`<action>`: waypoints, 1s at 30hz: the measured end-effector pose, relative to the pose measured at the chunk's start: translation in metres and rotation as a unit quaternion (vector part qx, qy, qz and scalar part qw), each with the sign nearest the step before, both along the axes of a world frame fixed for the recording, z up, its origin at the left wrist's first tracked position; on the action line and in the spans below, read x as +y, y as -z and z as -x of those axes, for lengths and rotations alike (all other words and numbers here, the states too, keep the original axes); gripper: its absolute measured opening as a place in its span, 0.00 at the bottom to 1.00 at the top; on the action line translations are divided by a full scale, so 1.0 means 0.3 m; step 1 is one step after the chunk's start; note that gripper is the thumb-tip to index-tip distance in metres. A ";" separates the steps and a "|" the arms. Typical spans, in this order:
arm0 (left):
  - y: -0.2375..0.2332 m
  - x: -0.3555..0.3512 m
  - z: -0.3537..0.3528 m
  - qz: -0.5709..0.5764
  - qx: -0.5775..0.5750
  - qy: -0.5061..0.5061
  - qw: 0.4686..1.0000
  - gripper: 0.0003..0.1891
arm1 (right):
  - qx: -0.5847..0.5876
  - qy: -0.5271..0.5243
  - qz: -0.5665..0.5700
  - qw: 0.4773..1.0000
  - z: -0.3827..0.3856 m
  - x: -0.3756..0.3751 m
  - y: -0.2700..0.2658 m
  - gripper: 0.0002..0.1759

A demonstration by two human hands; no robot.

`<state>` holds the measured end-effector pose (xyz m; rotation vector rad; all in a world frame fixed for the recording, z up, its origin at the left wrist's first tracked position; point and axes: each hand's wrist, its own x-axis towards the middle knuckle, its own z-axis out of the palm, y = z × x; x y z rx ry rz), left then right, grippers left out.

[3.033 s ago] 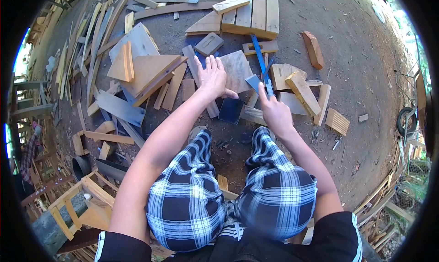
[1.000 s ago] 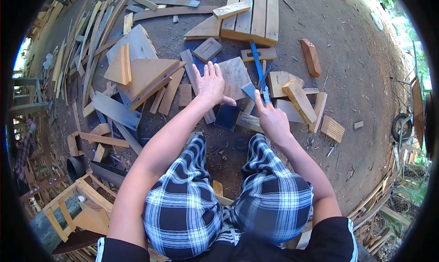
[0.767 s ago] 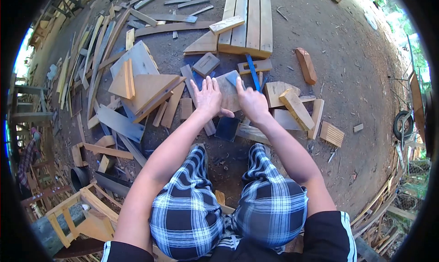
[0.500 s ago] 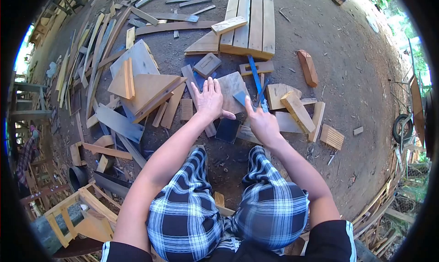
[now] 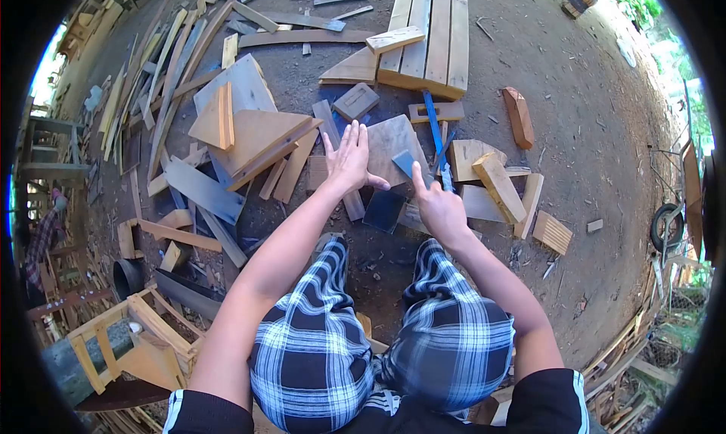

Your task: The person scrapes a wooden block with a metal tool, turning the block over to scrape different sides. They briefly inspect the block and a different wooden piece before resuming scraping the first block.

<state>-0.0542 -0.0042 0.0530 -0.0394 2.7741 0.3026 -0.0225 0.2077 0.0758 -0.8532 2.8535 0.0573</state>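
Observation:
A flat, greyish wooden board [image 5: 392, 145] lies on the ground in front of me. My left hand [image 5: 349, 163] is spread over its left edge, fingers stretched away from me and thumb out to the side. On the right part of the board is a small flat blue-grey piece [image 5: 404, 163]. My right hand [image 5: 441, 213] has its index finger extended against this piece, while the other fingers curl under and are partly hidden. A blue saw-like strip [image 5: 433, 124] lies just beyond the right hand. Between the hands sits a dark square plate [image 5: 384, 210].
A slatted wooden crate [image 5: 425, 40] stands ahead. Stacked boards [image 5: 265, 143] lie to the left, wood blocks [image 5: 499, 186] to the right, and a reddish block [image 5: 518, 117] farther out. A small wooden frame [image 5: 128, 343] is at lower left. Long strips [image 5: 162, 86] lie beyond it.
The view has turned slightly, so the ground objects appear farther right. Against the board, both hands and the blue-grey piece have shifted a little left.

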 end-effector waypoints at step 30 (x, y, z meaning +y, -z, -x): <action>-0.030 0.035 -0.011 0.056 -0.028 -0.017 0.998 0.74 | 0.013 0.013 0.026 0.999 0.062 -0.059 0.033 0.37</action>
